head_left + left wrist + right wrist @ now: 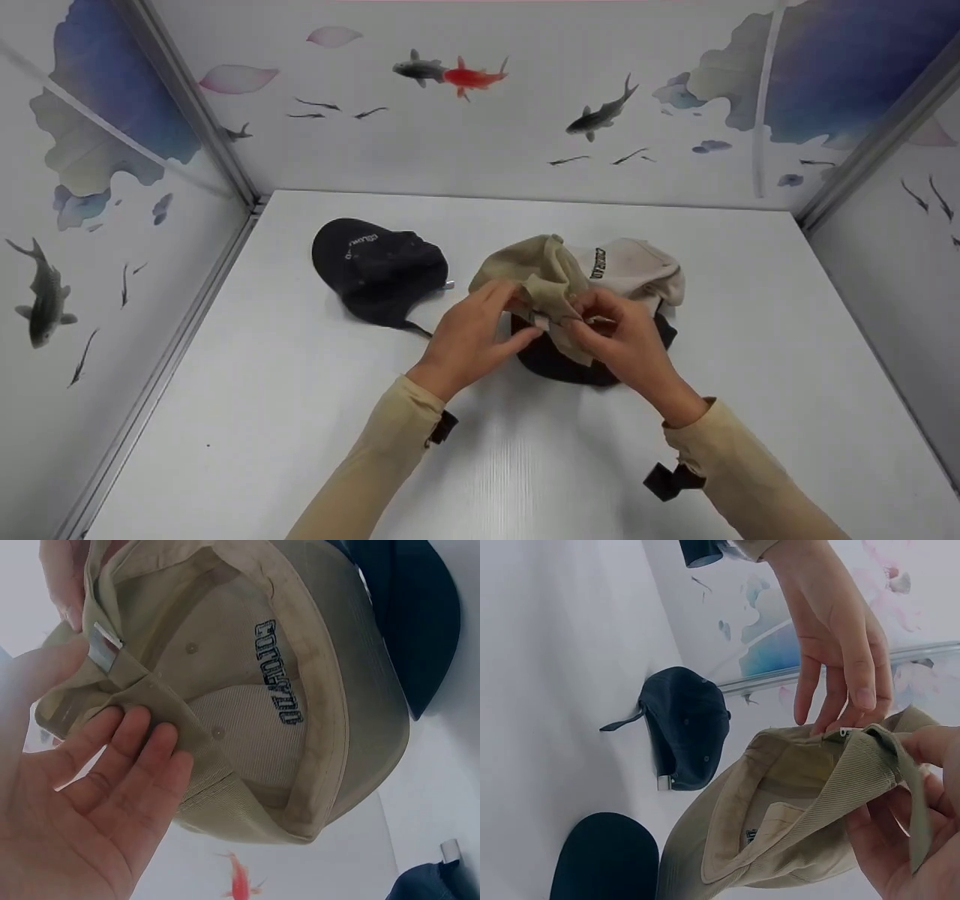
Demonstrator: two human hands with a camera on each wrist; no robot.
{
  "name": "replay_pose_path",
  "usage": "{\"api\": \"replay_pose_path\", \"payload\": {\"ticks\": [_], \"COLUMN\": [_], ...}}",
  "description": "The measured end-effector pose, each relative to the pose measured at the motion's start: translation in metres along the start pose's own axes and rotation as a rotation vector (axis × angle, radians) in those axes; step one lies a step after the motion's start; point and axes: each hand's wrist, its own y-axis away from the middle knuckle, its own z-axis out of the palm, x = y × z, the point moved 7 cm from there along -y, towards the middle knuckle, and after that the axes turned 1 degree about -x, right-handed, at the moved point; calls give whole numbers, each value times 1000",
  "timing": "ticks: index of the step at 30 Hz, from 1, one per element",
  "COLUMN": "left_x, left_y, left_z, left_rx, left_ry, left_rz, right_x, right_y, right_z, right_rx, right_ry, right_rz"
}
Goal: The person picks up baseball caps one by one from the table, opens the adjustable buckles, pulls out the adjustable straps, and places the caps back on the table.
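Observation:
A khaki cap (517,259) is held up, its hollow inside and dark raised lettering (277,671) showing in the left wrist view. My right hand (634,345) pinches the cap's back strap (913,802) between thumb and fingers. Opposite it, my left hand (469,337) has its fingers nearly straight, fingertips touching the cap's back band. Its thumb lies near the small metal buckle (103,649) and stands off the cloth in the right wrist view. Behind and below the khaki cap is a cream cap (637,270) with a dark brim (559,364), partly hidden by it.
A navy cap (375,262) lies to the left on the white table (300,427), its strap trailing toward my left hand. White panels (487,150) printed with fish and petals enclose the table at the back and both sides.

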Motion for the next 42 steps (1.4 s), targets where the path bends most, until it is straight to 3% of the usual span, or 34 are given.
{"api": "replay_pose_path", "payload": {"ticks": [10,17,33,42], "left_x": [3,4,7,8], "left_y": [-2,-3,-4,-5], "left_z": [14,17,17,17], "left_rx": [-22,-16,55,82], "left_ry": [82,86,136,157], "left_rz": [-62,-78,-84,-91], "right_x": [4,5,4,5], "right_y": [2,4,3,2], "right_z": [2,7,6,6], "right_rx": [0,-27,-3,10], "right_ry": [-76,-143,-40,-64], "right_rz": [-23,40,29,12]}}
